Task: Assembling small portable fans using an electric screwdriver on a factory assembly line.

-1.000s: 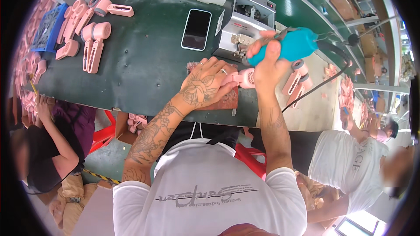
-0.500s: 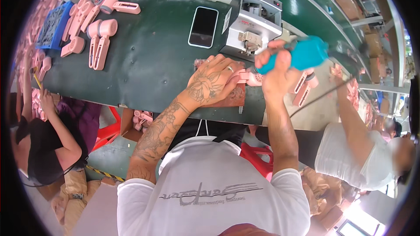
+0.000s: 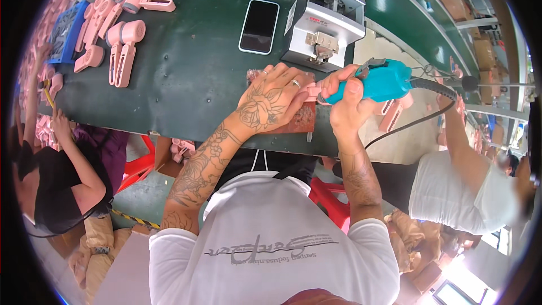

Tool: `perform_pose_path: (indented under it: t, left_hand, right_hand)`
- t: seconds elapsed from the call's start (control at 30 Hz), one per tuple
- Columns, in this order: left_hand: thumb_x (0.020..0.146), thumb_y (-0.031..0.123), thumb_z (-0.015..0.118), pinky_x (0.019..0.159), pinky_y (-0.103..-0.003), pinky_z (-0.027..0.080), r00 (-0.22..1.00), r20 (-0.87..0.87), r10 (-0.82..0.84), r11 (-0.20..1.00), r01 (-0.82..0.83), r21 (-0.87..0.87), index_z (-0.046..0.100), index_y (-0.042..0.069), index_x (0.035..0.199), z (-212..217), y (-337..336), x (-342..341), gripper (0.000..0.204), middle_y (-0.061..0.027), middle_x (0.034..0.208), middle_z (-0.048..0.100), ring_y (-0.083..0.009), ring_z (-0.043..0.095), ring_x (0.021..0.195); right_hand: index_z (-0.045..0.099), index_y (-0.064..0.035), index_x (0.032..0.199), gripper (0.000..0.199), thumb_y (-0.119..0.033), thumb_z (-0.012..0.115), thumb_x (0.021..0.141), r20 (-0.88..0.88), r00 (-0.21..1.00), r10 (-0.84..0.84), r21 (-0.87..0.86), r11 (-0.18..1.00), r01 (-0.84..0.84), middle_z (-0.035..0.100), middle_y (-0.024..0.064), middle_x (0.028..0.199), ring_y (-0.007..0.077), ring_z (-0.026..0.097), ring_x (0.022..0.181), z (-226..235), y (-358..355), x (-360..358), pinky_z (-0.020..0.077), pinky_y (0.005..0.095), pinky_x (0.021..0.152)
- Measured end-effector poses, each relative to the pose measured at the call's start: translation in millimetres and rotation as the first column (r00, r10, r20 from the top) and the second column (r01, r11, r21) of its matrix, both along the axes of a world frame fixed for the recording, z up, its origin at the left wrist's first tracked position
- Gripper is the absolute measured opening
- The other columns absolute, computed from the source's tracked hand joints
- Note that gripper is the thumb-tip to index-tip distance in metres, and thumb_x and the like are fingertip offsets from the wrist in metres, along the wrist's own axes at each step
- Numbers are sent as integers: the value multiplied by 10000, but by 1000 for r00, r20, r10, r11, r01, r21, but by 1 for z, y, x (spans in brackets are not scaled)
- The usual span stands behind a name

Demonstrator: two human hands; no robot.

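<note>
Since the earlier frames, both hands have stayed at the near edge of the green bench [image 3: 186, 90] while the view has drifted, so the phone [image 3: 259, 26] and the grey box [image 3: 326, 20] now sit higher and more central. The right hand [image 3: 347, 104] has lowered the driver [image 3: 379, 82] slightly toward the work.

The pink part [image 3: 311, 91] is a small pale-pink plastic piece, mostly hidden; only a short strip shows between the two hands. It lies on a reddish-brown block [image 3: 299, 120] at the bench's front edge, just below the grey box.

The left hand [image 3: 274, 99] lies palm down over the part and block, fingers spread and pressing flat, a ring on one finger; it pins the part rather than closing round it. Its tattooed forearm runs up from the lower left, wrist straight.

The right hand is wrapped in a full fist round the driver, a turquoise powered tool with a black cable [image 3: 429, 116] trailing off to the right. The tool lies nearly level, its tip pointing left at the part, just beside the left fingertips; whether the tip touches cannot be told. The right forearm rises almost vertically from the shoulder, wrist bent inward.

More pink pieces [image 3: 121, 42] lie at the bench's far left, well apart from the hands. Other people work at either side.
</note>
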State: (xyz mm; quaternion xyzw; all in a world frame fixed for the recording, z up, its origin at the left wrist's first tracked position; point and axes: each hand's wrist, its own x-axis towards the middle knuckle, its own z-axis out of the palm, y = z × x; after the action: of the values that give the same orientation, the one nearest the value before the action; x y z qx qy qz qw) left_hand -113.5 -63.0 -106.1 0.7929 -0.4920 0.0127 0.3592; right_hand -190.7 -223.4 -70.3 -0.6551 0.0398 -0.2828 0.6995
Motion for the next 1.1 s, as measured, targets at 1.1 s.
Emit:
perform_pose_path:
  t: [1.1]
  left_hand:
    - [892, 299, 756, 953, -441, 522, 988, -156, -17, 986, -9, -167, 666, 17, 1146, 37, -71, -28, 390, -170, 1140, 670, -364, 646, 1084]
  right_hand:
    - [590, 72, 1200, 777, -620, 730, 877, 13, 978, -209, 157, 966, 205, 626, 68, 743, 169, 615, 662, 8, 11, -138, 491, 299, 588]
